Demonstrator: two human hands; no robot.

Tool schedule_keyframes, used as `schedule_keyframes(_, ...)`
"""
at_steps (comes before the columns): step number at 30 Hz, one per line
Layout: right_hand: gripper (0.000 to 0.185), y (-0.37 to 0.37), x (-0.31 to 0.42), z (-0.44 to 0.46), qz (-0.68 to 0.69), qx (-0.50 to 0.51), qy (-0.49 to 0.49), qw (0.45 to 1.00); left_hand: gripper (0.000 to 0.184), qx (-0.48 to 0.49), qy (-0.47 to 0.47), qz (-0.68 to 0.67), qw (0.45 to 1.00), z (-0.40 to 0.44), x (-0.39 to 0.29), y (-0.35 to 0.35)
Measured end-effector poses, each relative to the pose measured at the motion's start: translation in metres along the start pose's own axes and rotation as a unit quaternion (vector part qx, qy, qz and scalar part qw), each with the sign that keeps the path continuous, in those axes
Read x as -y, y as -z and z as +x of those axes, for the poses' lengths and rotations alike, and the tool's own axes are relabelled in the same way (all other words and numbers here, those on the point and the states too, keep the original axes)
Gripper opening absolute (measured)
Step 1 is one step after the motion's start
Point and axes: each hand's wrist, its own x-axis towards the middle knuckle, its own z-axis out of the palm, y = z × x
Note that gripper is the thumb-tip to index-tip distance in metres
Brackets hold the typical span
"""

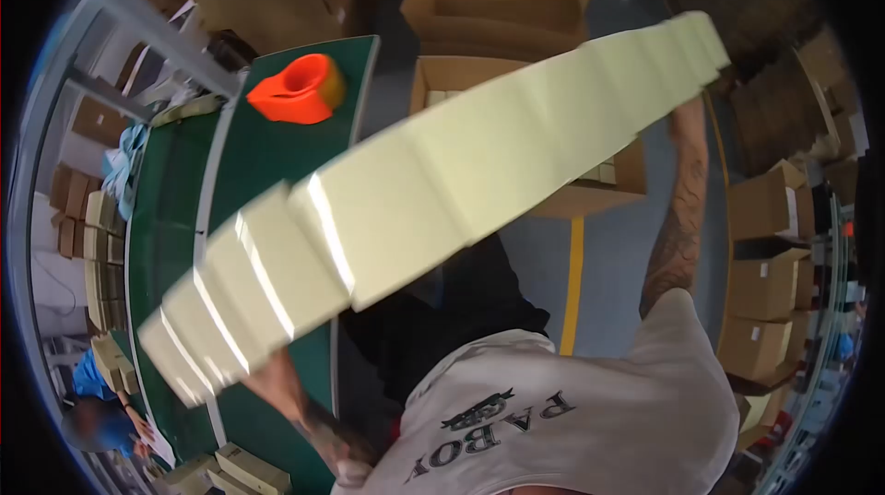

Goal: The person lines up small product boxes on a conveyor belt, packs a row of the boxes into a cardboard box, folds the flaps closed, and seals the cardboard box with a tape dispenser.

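A long row of cream-coloured boxes [498,149], pressed end to end, spans the head view from lower left to upper right. My left hand [273,375] grips the near left end from below, its fingers mostly hidden behind the boxes. My right hand [688,110] holds the far right end, and the boxes cover most of it. The row is lifted and tilted, passing over the green-topped table and an open carton [627,168]. Small cream boxes show inside that carton. An orange tape dispenser [300,89] lies on the green table [267,149].
Along the left runs a green conveyor belt [171,172] with a metal frame. A co-worker in blue [88,375] is at the lower left. More cream boxes [249,469] sit at the bottom left. Cardboard cartons [761,288] line the right, beyond a yellow floor line [573,288].
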Motion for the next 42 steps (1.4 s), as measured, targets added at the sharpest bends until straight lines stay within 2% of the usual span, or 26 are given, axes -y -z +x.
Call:
schedule_keyframes(1, 0.092, 0.028, -0.008, -0.006, 0.03, -0.027, -0.025, 0.999, 0.056, 0.054, -0.027, -0.006, 0.998, 0.011, -0.007, -0.038)
schedule_keyframes(2, 0.092, 0.071, -0.04, -0.005, 0.054, -0.031, -0.001, 0.998, 0.056, 0.121, -0.026, 0.019, 0.992, 0.026, -0.007, -0.071)
schedule_keyframes(3, 0.089, 0.092, -0.043, -0.016, 0.027, -0.068, -0.004, 0.997, 0.056, 0.186, -0.025, 0.043, 0.981, 0.04, -0.003, -0.102)
schedule_keyframes(5, 0.081, 0.136, -0.064, -0.033, 0.024, -0.097, -0.028, 0.995, 0.057, 0.257, -0.054, 0.002, 0.965, 0.049, 0.007, -0.171)
schedule_keyframes(7, 0.076, 0.163, -0.082, -0.049, -0.003, -0.118, -0.033, 0.992, 0.064, 0.332, 0.013, -0.036, 0.943, 0.059, 0.029, -0.22)
schedule_keyframes(8, 0.075, 0.173, -0.088, -0.054, -0.035, -0.126, -0.036, 0.991, 0.068, 0.382, 0.05, -0.147, 0.911, 0.064, 0.055, -0.24)
schedule_keyframes(9, 0.074, 0.179, -0.095, -0.059, -0.067, -0.133, -0.04, 0.988, 0.069, 0.42, 0.019, -0.183, 0.889, 0.077, 0.118, -0.253)
schedule_keyframes(11, 0.069, 0.173, -0.105, -0.06, -0.074, -0.124, -0.062, 0.988, 0.074, 0.355, 0.248, -0.393, 0.811, 0.078, 0.162, -0.294)
schedule_keyframes(14, 0.068, 0.154, -0.126, -0.067, -0.099, -0.119, -0.124, 0.98, 0.088, 0.307, 0.36, -0.325, 0.819, 0.071, 0.191, -0.323)
schedule_keyframes(18, 0.074, 0.114, -0.161, -0.081, -0.056, -0.098, -0.182, 0.977, 0.063, 0.296, 0.359, -0.224, 0.857, 0.069, 0.261, -0.326)
schedule_keyframes(20, 0.074, 0.101, -0.176, -0.084, -0.075, -0.072, -0.197, 0.975, 0.062, 0.299, 0.373, -0.212, 0.853, 0.074, 0.281, -0.318)
schedule_keyframes(22, 0.072, 0.085, -0.181, -0.084, -0.062, -0.057, -0.27, 0.959, 0.059, 0.295, 0.397, -0.192, 0.848, 0.082, 0.3, -0.305)
schedule_keyframes(24, 0.069, 0.08, -0.2, -0.09, -0.041, -0.04, -0.33, 0.942, 0.055, 0.302, 0.392, -0.199, 0.846, 0.096, 0.308, -0.292)
schedule_keyframes(27, 0.06, 0.086, -0.226, -0.106, -0.121, 0.013, -0.373, 0.92, 0.052, 0.333, 0.368, -0.161, 0.853, 0.099, 0.301, -0.291)
schedule_keyframes(30, 0.05, 0.13, -0.279, -0.128, -0.063, 0.048, -0.325, 0.943, 0.051, 0.38, 0.361, -0.119, 0.843, 0.101, 0.279, -0.3)
schedule_keyframes(32, 0.055, 0.17, -0.3, -0.139, 0.217, 0.032, -0.362, 0.906, 0.053, 0.399, 0.382, -0.103, 0.827, 0.098, 0.279, -0.298)
schedule_keyframes(33, 0.061, 0.158, -0.281, -0.124, 0.352, 0.022, -0.368, 0.86, 0.055, 0.401, 0.4, -0.098, 0.818, 0.096, 0.284, -0.297)
schedule_keyframes(34, 0.069, 0.145, -0.256, -0.112, 0.285, -0.08, -0.437, 0.849, 0.057, 0.403, 0.417, -0.094, 0.809, 0.094, 0.289, -0.297)
schedule_keyframes(37, 0.069, 0.174, -0.288, -0.116, 0.219, 0.044, -0.448, 0.866, 0.066, 0.427, 0.455, -0.09, 0.776, 0.096, 0.293, -0.309)
schedule_keyframes(42, 0.067, 0.169, -0.292, -0.109, 0.172, 0.05, -0.503, 0.845, 0.061, 0.475, 0.514, -0.04, 0.713, 0.113, 0.291, -0.321)
